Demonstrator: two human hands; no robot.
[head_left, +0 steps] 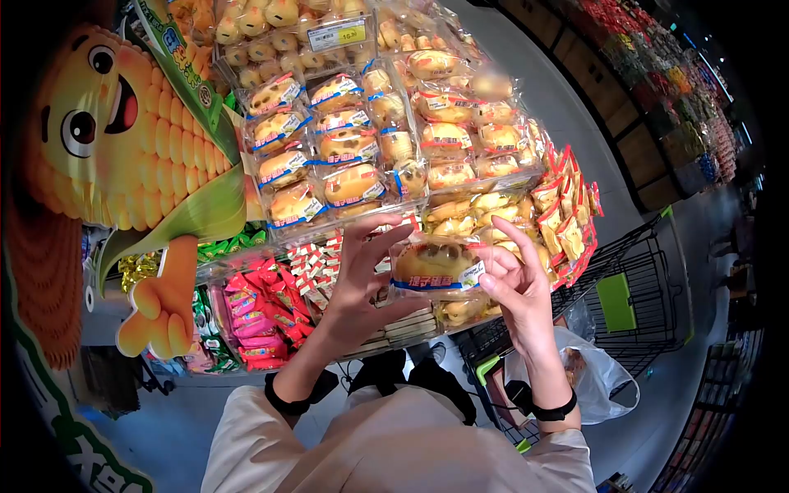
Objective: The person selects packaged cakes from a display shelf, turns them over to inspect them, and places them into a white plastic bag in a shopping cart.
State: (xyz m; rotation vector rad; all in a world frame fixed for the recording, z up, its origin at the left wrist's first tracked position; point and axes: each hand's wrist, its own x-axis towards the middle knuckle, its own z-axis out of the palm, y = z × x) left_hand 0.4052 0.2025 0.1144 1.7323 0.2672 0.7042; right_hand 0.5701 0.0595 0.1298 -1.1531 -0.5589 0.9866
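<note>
A wrapped raisin cake [438, 264] in clear film, with a blue band and red lettering, is held up in front of the display. My right hand [523, 292] grips the cake's right end, with the thumb on the front of the wrapper. Around the left end curves my left hand [362, 275], its thumb and fingers spread apart; whether a fingertip touches the film is hard to tell. Behind the hands, more wrapped raisin cakes [352, 184] lie in rows in a clear bin.
A black shopping cart [629, 287] with a white plastic bag [598, 378] stands at the right. Pink and red packets [255, 316] fill a lower bin on the left. A corn-shaped cutout [131, 140] rises at far left. A price tag [337, 34] tops the display.
</note>
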